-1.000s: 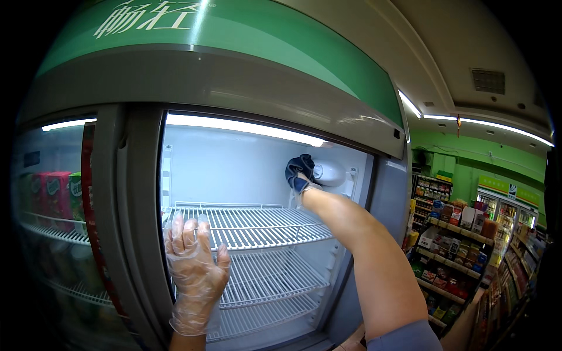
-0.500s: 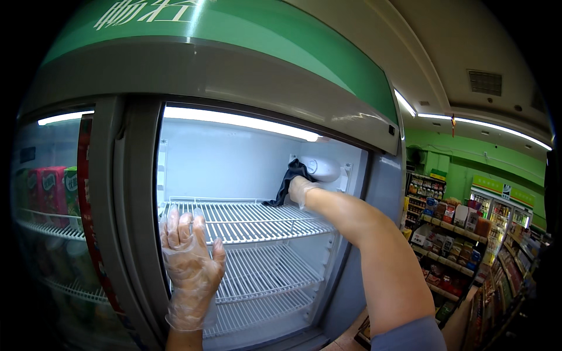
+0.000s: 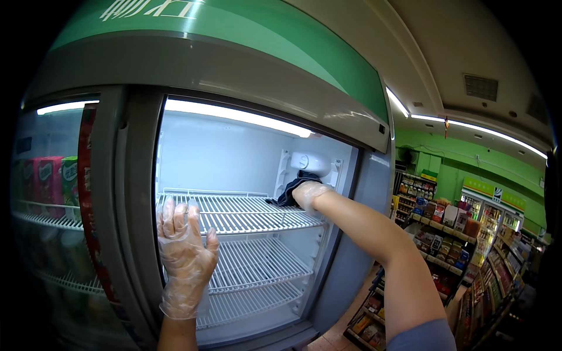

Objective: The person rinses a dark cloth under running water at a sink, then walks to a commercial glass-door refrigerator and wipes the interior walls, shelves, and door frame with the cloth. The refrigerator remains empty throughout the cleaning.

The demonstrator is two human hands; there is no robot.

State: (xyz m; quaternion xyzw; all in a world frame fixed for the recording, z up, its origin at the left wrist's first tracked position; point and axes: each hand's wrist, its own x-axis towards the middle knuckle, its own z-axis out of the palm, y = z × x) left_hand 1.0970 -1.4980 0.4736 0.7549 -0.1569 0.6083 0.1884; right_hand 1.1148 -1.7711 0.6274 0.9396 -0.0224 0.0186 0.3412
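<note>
Inside an upright display fridge [image 3: 216,140], my right hand [image 3: 308,195] presses a dark cloth [image 3: 288,193] against the right inner wall, just below a rounded white housing [image 3: 310,162]. Its fingers are mostly hidden by the cloth and the wrist, but they are closed on it. The cloth hangs down to the white wire top shelf [image 3: 240,212]. My left hand [image 3: 186,251] is open, fingers stretched upward, at the front left edge of that shelf, and holds nothing. Both hands wear clear plastic gloves.
More wire shelves [image 3: 257,263] lie below the top one. On the left, a sliding door frame [image 3: 132,205] stands before shelves with pink and green cartons [image 3: 50,178]. At the right, store racks [image 3: 442,234] of packaged goods line an aisle.
My right hand and the cloth have moved down and slightly to the right, from beside the white housing to below it. My left hand stays at the shelf's front edge.
</note>
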